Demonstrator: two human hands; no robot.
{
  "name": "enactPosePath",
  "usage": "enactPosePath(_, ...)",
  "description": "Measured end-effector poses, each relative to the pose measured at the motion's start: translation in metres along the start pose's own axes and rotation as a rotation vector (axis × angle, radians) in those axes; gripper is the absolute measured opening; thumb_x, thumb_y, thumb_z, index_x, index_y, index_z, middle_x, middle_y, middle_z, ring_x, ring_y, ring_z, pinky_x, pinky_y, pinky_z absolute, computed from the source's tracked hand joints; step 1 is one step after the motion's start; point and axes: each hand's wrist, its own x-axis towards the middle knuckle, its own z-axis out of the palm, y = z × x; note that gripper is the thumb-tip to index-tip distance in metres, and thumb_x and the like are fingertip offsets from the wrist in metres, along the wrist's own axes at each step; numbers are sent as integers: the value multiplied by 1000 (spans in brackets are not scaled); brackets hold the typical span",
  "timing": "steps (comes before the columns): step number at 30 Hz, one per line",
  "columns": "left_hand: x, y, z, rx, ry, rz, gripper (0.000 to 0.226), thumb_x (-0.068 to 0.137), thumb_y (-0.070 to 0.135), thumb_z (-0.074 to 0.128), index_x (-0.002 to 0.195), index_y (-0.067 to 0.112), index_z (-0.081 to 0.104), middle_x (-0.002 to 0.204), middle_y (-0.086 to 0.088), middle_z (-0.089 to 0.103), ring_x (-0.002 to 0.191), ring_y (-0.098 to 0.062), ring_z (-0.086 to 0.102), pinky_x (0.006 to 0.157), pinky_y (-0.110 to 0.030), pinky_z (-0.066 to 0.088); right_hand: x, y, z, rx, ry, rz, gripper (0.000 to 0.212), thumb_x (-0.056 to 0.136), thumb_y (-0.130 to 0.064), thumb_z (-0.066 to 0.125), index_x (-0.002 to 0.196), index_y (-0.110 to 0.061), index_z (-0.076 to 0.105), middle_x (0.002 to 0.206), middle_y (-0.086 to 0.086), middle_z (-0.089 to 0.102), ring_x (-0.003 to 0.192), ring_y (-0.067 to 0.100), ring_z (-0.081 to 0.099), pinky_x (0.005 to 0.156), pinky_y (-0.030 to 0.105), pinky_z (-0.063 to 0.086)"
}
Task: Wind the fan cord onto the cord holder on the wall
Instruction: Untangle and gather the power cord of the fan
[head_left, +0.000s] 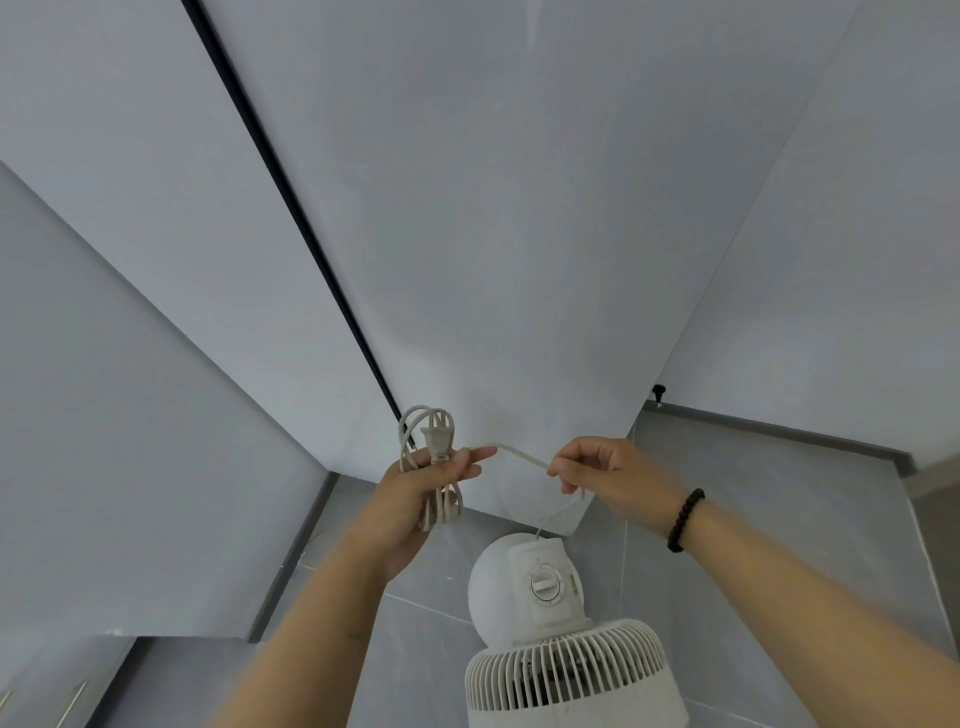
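My left hand (415, 493) grips the coiled off-white fan cord (428, 457) with its plug, my right hand (597, 473) pinches the loose stretch running down to the white round plastic fan (550, 623) on the near floor.

single head-worn wide-angle view, looking forward and down along both forearms toward a wall corner (519, 260) and tiled floor (779, 519), close above the white fan (550, 623).
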Motion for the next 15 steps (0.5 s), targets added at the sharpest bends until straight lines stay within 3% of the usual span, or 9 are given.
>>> enactPosePath(3, 5, -4, 0, -179, -8, -17, 20, 81, 27, 59, 80, 20, 78, 121, -7, 70, 116, -17, 62, 76, -28, 41, 4, 12, 4, 12, 33, 0, 14, 92, -16, 59, 82, -19, 67, 73, -4, 66, 64, -7, 58, 68, 8, 44)
enactPosePath(6, 13, -12, 1, -391, 24, -52, 10, 81, 23, 59, 88, 16, 64, 115, -14, 71, 112, -22, 66, 85, -33, 44, 10, 23, 12, 47, 77, -11, 11, 92, -17, 59, 84, -16, 67, 72, -4, 64, 62, -6, 57, 66, 5, 44)
enactPosePath(8, 19, -17, 2, -480, 37, -42, 9, 82, 20, 60, 89, 15, 63, 118, -17, 70, 115, -25, 65, 98, -39, 41, 15, 27, 18, 92, 96, -14, 13, 92, -15, 59, 82, -15, 67, 69, -6, 63, 62, -2, 56, 67, 10, 46)
enactPosePath(11, 28, -19, 7, -568, 56, 8, 12, 84, 17, 58, 74, 19, 64, 124, -18, 66, 123, -26, 59, 111, -43, 35, 23, 30, 27, 141, 71, 7, 14, 90, -14, 62, 79, -18, 69, 65, -12, 64, 61, 3, 57, 70, 21, 50)
enactPosePath(13, 36, -20, 11, -631, 76, 21, 6, 82, 17, 57, 77, 16, 59, 116, -18, 70, 118, -28, 63, 111, -46, 36, 25, 31, 33, 130, 29, 20, 15, 89, -15, 63, 77, -20, 69, 64, -10, 63, 62, 5, 57, 70, 23, 51)
enactPosePath(15, 44, -20, 14, -656, 95, 31, 9, 79, 20, 61, 75, 12, 62, 94, -13, 74, 99, -27, 71, 105, -49, 43, 25, 32, 42, 108, -20, 12, 15, 89, -15, 63, 75, -20, 67, 65, -8, 62, 61, 3, 56, 67, 20, 50)
